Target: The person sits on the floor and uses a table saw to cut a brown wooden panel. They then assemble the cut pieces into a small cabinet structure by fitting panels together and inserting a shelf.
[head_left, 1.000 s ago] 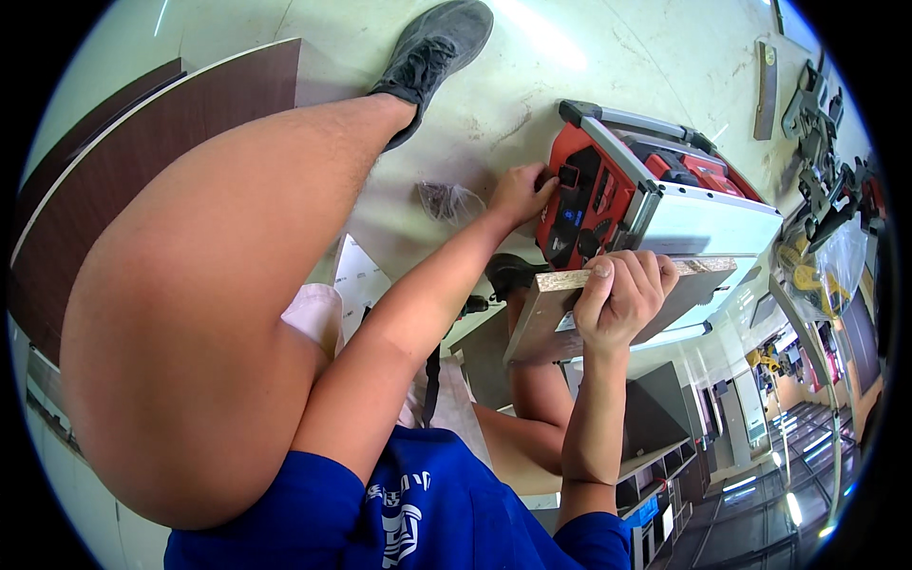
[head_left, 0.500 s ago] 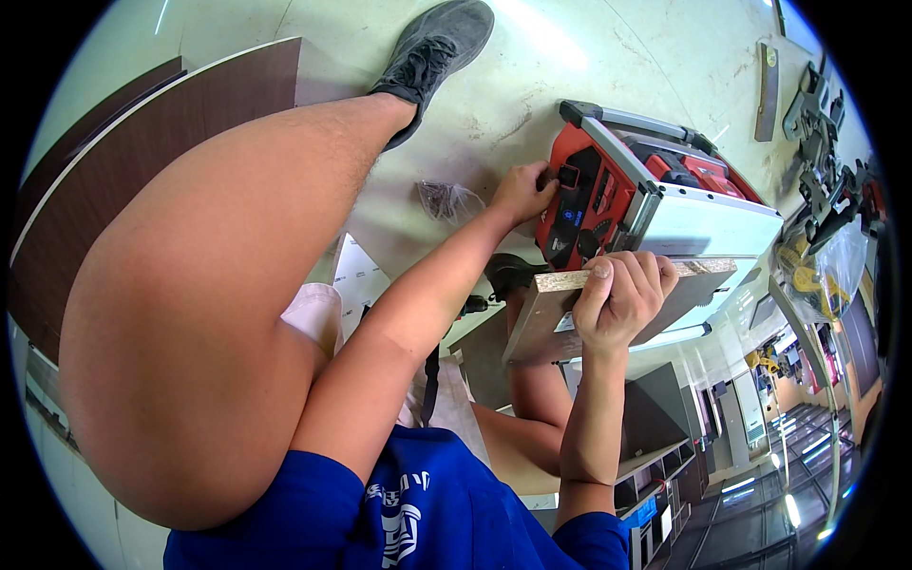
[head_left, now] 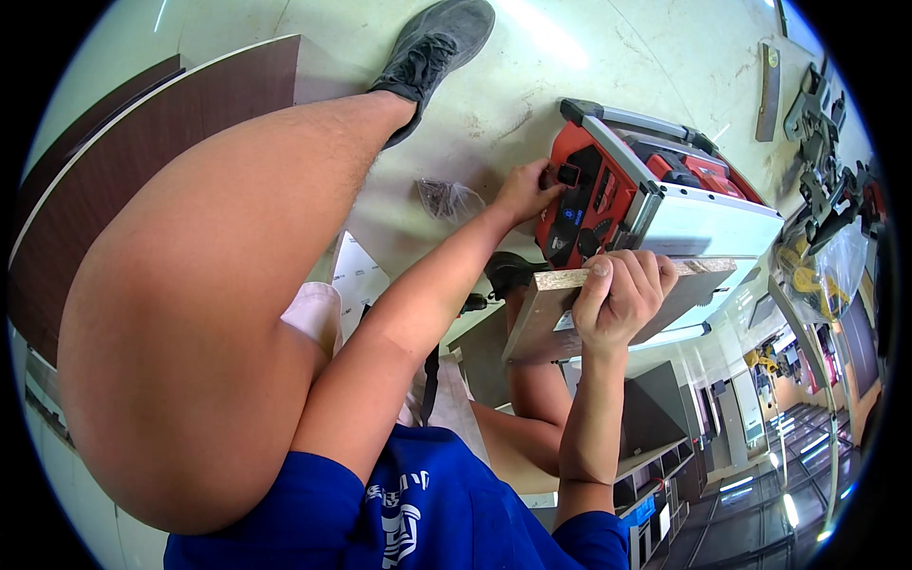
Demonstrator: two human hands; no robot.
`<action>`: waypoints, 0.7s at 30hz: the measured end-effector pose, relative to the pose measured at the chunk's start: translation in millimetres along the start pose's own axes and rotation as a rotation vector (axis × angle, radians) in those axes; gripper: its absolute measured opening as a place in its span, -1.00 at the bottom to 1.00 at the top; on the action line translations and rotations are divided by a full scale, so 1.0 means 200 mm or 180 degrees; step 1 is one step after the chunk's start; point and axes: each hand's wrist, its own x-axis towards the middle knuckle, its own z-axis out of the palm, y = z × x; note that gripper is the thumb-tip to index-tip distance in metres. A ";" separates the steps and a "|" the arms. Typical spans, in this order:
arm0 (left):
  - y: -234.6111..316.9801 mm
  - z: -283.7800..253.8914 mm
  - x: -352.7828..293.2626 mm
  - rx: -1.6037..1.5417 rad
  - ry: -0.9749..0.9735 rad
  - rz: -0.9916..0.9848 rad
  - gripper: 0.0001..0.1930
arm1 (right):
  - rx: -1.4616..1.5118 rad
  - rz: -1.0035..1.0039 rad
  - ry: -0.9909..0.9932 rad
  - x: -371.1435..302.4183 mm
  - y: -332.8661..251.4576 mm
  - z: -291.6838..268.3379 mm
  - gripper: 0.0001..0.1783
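Observation:
My left hand [head_left: 524, 193] is at the front of a red and grey table saw [head_left: 594, 190]. Its fingers curl round the edge of a red-rimmed switch [head_left: 567, 175], and part of the grip is hidden. A small blue light glows on the dark control panel [head_left: 573, 217] below. With fingers over the top and thumb against the near face, my right hand [head_left: 625, 296] grips a brown chipboard panel [head_left: 543, 318]. The panel stands on edge against the saw's pale table top [head_left: 708, 220], its raw chipboard edge showing.
A clear plastic bag of small dark parts [head_left: 446, 199] lies on the floor left of the saw. Dark brown boards [head_left: 180, 133] stand at far left. Black metal hardware [head_left: 815, 128] and another bag with yellow items [head_left: 817, 275] lie right. A grey cabinet [head_left: 655, 413] stands beyond my right arm.
My left fingers have shifted slightly at the switch, the thumb lying a little lower. My right hand and the chipboard panel have stayed in place.

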 end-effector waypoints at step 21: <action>0.02 0.03 0.01 0.0071 0.0132 -0.0032 -0.72 | -0.0080 0.0010 -0.0057 -0.01 -0.02 -0.03 -0.77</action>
